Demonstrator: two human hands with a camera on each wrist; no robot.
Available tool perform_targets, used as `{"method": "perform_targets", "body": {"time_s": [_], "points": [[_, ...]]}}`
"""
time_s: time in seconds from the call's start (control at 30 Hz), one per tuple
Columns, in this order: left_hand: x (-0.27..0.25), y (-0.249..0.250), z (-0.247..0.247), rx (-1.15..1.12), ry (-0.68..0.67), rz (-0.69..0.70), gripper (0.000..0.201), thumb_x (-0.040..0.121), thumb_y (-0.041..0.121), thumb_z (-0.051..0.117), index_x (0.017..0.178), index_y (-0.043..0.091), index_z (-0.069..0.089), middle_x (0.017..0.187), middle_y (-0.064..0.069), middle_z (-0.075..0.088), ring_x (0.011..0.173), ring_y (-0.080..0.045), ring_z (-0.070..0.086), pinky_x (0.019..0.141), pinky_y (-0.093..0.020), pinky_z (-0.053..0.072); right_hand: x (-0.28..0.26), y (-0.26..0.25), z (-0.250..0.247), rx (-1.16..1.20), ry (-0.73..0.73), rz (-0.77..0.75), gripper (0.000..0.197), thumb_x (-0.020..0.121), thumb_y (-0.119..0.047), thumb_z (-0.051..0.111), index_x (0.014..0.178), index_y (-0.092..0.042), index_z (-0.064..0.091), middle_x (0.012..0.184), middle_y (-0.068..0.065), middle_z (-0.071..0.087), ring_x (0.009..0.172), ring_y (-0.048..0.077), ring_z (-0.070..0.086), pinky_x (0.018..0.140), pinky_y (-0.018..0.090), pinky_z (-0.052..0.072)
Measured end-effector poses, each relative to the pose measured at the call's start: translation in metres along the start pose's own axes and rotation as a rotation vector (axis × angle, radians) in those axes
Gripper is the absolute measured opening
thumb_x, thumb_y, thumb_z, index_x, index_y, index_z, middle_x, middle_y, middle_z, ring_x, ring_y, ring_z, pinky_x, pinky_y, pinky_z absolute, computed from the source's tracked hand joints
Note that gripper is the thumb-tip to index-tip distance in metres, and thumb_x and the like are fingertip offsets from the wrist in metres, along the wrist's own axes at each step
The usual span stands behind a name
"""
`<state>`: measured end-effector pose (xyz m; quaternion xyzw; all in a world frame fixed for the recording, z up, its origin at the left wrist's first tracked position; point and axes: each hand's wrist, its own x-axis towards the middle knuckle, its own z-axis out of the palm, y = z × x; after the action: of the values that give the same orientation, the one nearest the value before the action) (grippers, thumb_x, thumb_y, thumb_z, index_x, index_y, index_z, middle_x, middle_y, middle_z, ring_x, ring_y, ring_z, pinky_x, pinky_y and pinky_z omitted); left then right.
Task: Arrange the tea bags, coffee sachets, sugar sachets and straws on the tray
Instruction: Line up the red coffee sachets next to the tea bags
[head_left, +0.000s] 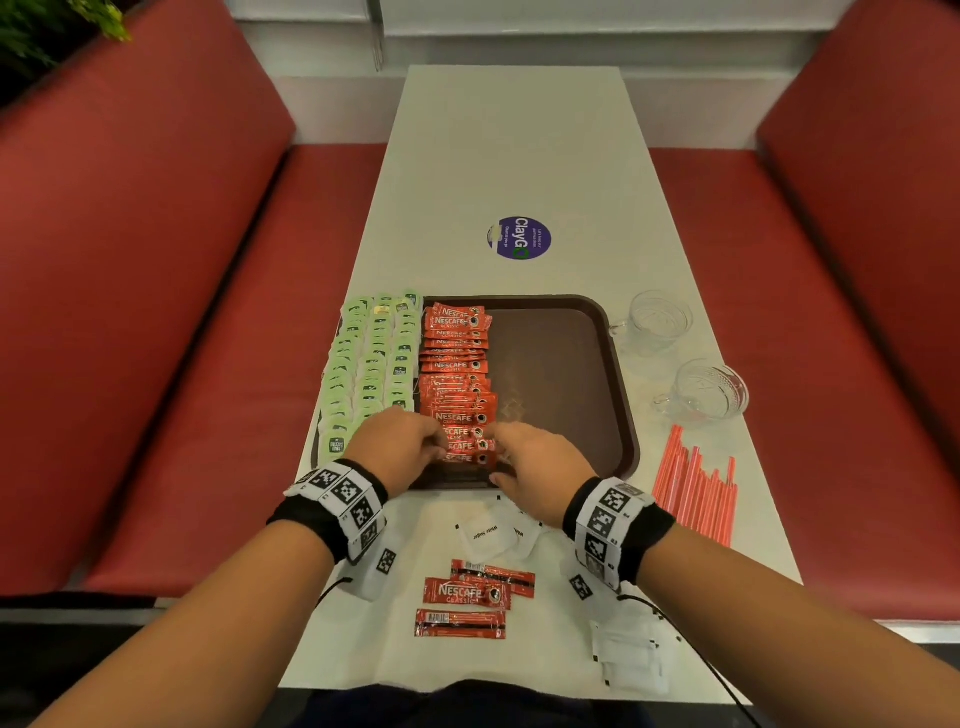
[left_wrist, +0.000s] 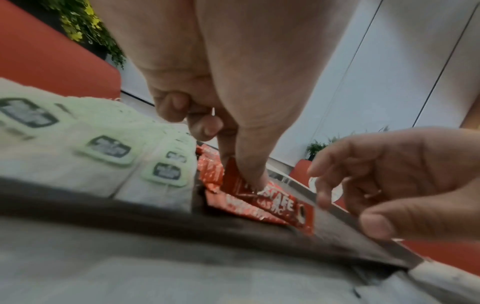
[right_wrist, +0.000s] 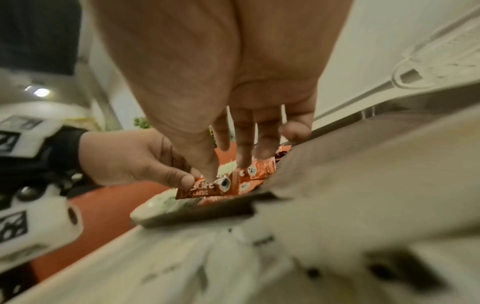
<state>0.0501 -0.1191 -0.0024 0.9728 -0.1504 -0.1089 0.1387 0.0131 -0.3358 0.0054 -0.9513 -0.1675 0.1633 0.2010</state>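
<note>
Both hands pinch the nearest coffee sachet (head_left: 466, 458) on the tray (head_left: 621, 415): left hand (head_left: 400, 444) (thumb on top), right hand (head_left: 540, 462). Lay it flat, overlapping the row evenly.

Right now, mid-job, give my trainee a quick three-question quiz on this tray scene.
1. True or false: the red straws already lie on the brown tray.
2. Which lies nearest the tray's left edge? A) Nescafe coffee sachets B) green tea bags C) white sugar sachets
3. Fill in: the left hand and right hand both touch the nearest ____ sachet in the red column.

Key:
1. False; they lie on the table, right of the tray.
2. B
3. coffee
</note>
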Motion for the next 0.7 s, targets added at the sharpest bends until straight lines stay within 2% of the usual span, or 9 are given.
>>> {"method": "perform_targets", "body": {"time_s": [0.1,0.2,0.27,0.37,0.47,0.57,0.7], "points": [[-0.004,-0.007,0.009,0.077,-0.039,-0.043,0.009,0.09,0.04,0.066,0.094,0.034,0.071,0.088,0.006,0.068,0.093,-0.017,0.059,0.081,-0.031,0.047,-0.008,0.003,0.006,-0.078,-0.069,-0.078,0.046,0.093,-0.031,0.063,0.135,-0.024,0.047,0.126,-0.001,0.053,0.108,0.022,0.057,0.089,0.039,0.052],[-0.004,-0.003,0.014,0.173,-0.036,-0.01,0.014,0.092,0.043,0.062,0.098,0.035,0.071,0.097,0.007,0.068,0.097,-0.017,0.055,0.083,-0.034,0.047,-0.017,0.0,0.007,-0.105,-0.178,-0.143,0.029,0.092,-0.037,0.064,0.117,-0.023,0.058,0.102,-0.006,0.063,0.088,0.017,0.056,0.08,0.036,0.051],[-0.002,-0.001,0.016,0.185,-0.01,0.013,0.016,0.092,0.044,0.061,0.101,0.035,0.07,0.103,0.009,0.066,0.099,-0.017,0.054,0.087,-0.037,0.047,-0.025,-0.005,0.011,-0.165,-0.244,-0.178,0.027,0.091,-0.043,0.064,0.111,-0.025,0.064,0.094,-0.007,0.07,0.085,0.017,0.059,0.078,0.034,0.052],[-0.001,0.006,0.016,0.186,-0.043,0.053,0.018,0.09,0.047,0.063,0.103,0.035,0.069,0.105,0.009,0.063,0.101,-0.017,0.053,0.089,-0.037,0.046,-0.037,-0.01,0.021,-0.259,-0.319,-0.2,0.032,0.091,-0.049,0.062,0.111,-0.026,0.068,0.097,-0.003,0.072,0.091,0.022,0.063,0.079,0.033,0.051],[0.002,0.01,0.017,0.227,-0.054,0.054,0.015,0.092,0.044,0.062,0.102,0.035,0.069,0.106,0.008,0.065,0.101,-0.016,0.055,0.087,-0.035,0.047,-0.044,-0.015,0.028,-0.346,-0.379,-0.184,0.035,0.091,-0.048,0.063,0.113,-0.022,0.068,0.101,0.005,0.07,0.092,0.027,0.064,0.077,0.035,0.05],[0.005,0.014,0.015,0.196,-0.054,0.025,0.014,0.092,0.043,0.061,0.101,0.034,0.069,0.105,0.008,0.066,0.101,-0.016,0.056,0.087,-0.035,0.047,-0.045,-0.017,0.029,-0.383,-0.386,-0.169,0.032,0.09,-0.043,0.065,0.11,-0.019,0.068,0.099,0.007,0.069,0.089,0.028,0.064,0.077,0.037,0.053],[-0.006,0.018,0.011,0.132,0.008,0.055,0.015,0.093,0.043,0.059,0.097,0.032,0.069,0.099,0.009,0.065,0.095,-0.015,0.056,0.085,-0.035,0.048,-0.043,-0.017,0.03,-0.407,-0.385,-0.148,0.028,0.09,-0.041,0.065,0.108,-0.019,0.069,0.098,0.005,0.069,0.088,0.028,0.064,0.075,0.036,0.053]]}}
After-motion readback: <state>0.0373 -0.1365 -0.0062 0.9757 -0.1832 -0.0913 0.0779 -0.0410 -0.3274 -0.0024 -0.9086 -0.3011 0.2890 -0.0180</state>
